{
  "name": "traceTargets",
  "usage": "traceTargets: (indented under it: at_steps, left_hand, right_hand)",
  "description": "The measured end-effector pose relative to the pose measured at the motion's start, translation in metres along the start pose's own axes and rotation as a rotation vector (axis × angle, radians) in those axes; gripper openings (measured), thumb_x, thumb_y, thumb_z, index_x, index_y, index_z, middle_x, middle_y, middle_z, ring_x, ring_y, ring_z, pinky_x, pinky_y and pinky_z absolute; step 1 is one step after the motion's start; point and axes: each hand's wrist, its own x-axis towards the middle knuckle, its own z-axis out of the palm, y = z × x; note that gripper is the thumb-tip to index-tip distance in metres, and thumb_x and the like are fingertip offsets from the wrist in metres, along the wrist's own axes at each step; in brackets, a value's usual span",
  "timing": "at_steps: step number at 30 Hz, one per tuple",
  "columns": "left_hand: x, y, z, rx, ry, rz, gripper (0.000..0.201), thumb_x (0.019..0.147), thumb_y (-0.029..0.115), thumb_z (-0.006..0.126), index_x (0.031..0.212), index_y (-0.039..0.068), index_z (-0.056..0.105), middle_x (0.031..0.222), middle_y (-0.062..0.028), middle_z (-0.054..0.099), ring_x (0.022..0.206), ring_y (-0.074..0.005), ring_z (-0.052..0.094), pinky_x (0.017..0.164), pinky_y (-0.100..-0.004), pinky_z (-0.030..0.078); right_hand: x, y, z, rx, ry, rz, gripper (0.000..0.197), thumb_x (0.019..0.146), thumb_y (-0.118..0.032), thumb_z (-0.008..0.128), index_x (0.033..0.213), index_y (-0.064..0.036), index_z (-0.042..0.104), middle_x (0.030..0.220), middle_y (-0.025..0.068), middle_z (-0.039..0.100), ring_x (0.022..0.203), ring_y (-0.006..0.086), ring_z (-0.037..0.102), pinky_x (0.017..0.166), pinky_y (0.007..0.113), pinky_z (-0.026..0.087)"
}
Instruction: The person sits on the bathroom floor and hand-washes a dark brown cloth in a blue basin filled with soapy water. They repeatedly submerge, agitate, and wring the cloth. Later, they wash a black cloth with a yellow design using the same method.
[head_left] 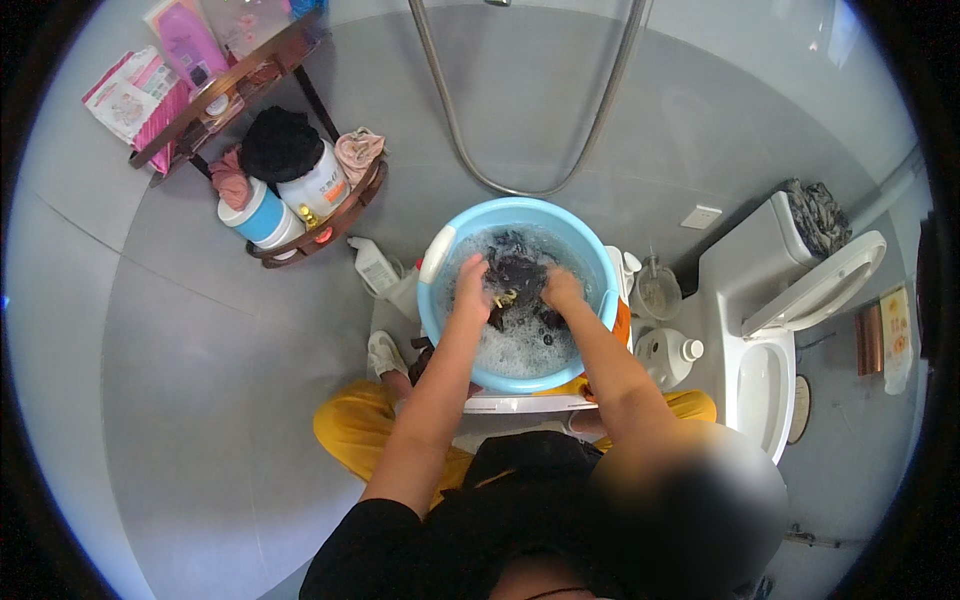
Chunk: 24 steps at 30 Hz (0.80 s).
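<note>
A light blue round basin (527, 384) stands before me, holding sudsy water (512, 352). Dark wet cloth (517, 270), probably a garment, lies bunched in the middle of it, with a small yellowish patch showing. My left hand (472, 287) grips the cloth at its left side, fingers curled at the water's surface. On the right side, my right hand (562, 289) is closed on the same cloth, its fingertips partly under the suds. The basin rests on a white support (520, 404), with orange fabric (622, 322) peeking out beside it.
Right of the basin are a white jug (663, 360), a clear container (656, 292) and a toilet (768, 385) with its lid raised. A white bottle (375, 268) stands left. A brown shelf (347, 216) with tubs and cloths is at far left; a shower hose (464, 160) hangs behind.
</note>
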Motion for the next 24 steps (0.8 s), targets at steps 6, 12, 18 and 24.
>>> traceTargets:
  at_steps: [6, 12, 18, 24]
  left_hand:
    - [0.020, -0.014, 0.003, -0.203, -0.105, -0.247, 0.043, 0.088, 0.024, 0.051, 0.128, 0.010, 0.041, 0.132, -0.0089, 0.039, 0.122, -0.0258, 0.035, 0.101, -0.0487, 0.024]
    - [0.023, -0.024, 0.016, -0.512, -0.309, -0.336, 0.049, 0.093, 0.049, 0.033, 0.124, 0.013, 0.043, 0.123, -0.0118, 0.047, 0.113, -0.0291, 0.046, 0.099, -0.0436, 0.034]
    - [0.009, -0.008, 0.030, -0.631, -0.515, -0.390, 0.031, 0.091, 0.041, 0.046, 0.105, 0.013, 0.049, 0.099, -0.0088, 0.055, 0.085, -0.0243, 0.056, 0.071, -0.0377, 0.050]
    - [0.015, -0.023, 0.036, -0.459, -0.572, -0.172, 0.026, 0.091, 0.036, 0.048, 0.098, 0.012, 0.053, 0.090, -0.0053, 0.057, 0.083, -0.0195, 0.055, 0.070, -0.0346, 0.048]
  right_hand:
    - [-0.027, -0.041, -0.050, 0.271, 0.335, -0.198, 0.036, 0.064, -0.018, 0.072, 0.096, -0.0098, 0.057, 0.100, 0.0166, 0.057, 0.089, 0.0349, 0.058, 0.074, 0.043, 0.047]
    - [-0.085, -0.081, -0.087, 0.451, 0.498, -0.438, 0.033, 0.062, -0.027, 0.076, 0.084, -0.0095, 0.059, 0.090, 0.0203, 0.052, 0.080, 0.0377, 0.056, 0.066, 0.042, 0.047]
    - [-0.128, -0.074, -0.073, 0.450, 0.424, -0.663, 0.033, 0.067, -0.033, 0.072, 0.090, -0.0131, 0.058, 0.101, 0.0221, 0.053, 0.095, 0.0394, 0.056, 0.070, 0.043, 0.049]
    - [-0.103, -0.073, -0.058, 0.403, 0.513, -0.440, 0.027, 0.075, -0.033, 0.062, 0.090, -0.0109, 0.059, 0.093, 0.0165, 0.055, 0.073, 0.0376, 0.058, 0.062, 0.045, 0.049]
